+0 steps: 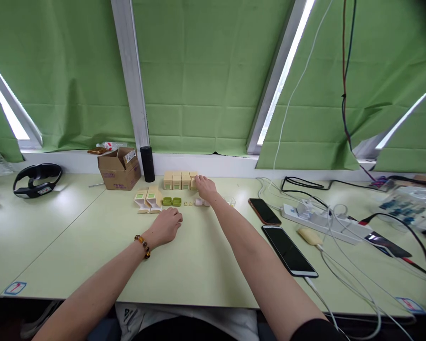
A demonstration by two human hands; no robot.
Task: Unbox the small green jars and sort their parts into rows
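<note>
Head view, right hand [206, 187] at box [193, 183], 2 trays [176, 205]

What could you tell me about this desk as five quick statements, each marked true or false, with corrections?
1. The right hand is at the right end of the row of small cream boxes. True.
2. A brown beaded bracelet sits just behind the right hand. False: it sits behind the left hand.
3. Two small green square trays lie side by side. True.
4. The open brown cardboard box stands right of the black cylinder. False: it stands left.
5. Two phones lie on the desk. True.
</note>
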